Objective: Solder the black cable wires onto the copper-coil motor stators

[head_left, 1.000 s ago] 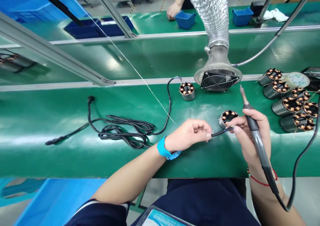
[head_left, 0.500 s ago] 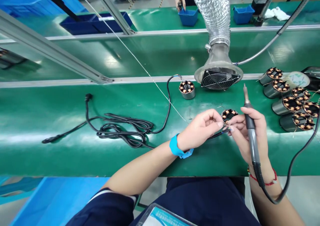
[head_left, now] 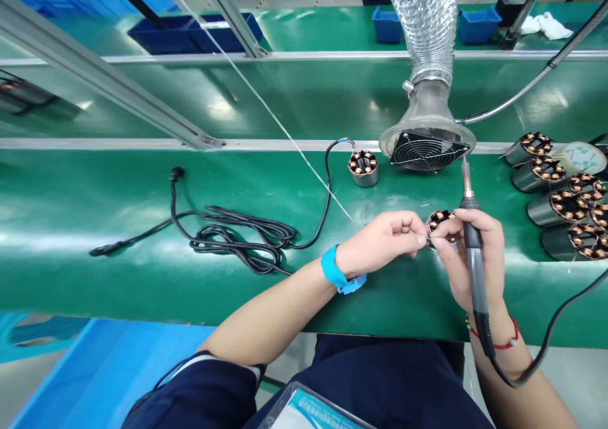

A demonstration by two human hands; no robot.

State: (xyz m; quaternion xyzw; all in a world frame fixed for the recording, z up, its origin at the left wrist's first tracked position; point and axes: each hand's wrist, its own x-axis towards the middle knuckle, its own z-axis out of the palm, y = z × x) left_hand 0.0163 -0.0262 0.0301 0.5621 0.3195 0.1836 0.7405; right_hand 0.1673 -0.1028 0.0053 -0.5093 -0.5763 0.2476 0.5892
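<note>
My right hand (head_left: 491, 251) wraps round a soldering iron (head_left: 477, 264), its tip pointing up and away from me. The thumb and a finger of that hand also pinch close to a copper-wound motor stator (head_left: 439, 217), which sits on the bench behind the fingertips and is partly covered by them. My left hand (head_left: 387, 242) is closed in a pinch just left of the stator. A thin wire shows between the fingertips of both hands, though its ends are hard to make out. A thin pale strand (head_left: 304, 156) slants down to the back of my left hand.
Coiled black power cable (head_left: 237, 232) lies to the left, running to another stator (head_left: 363, 168). Several stators (head_left: 560, 204) stand at the right. A fume extractor (head_left: 427, 144) hangs ahead. Blue bins (head_left: 387, 25) stand on the far bench.
The view has shifted a little, moving the scene rightward. The black cable end seen between my hands is out of sight there. The co-worker's hand has left the blue bin.
</note>
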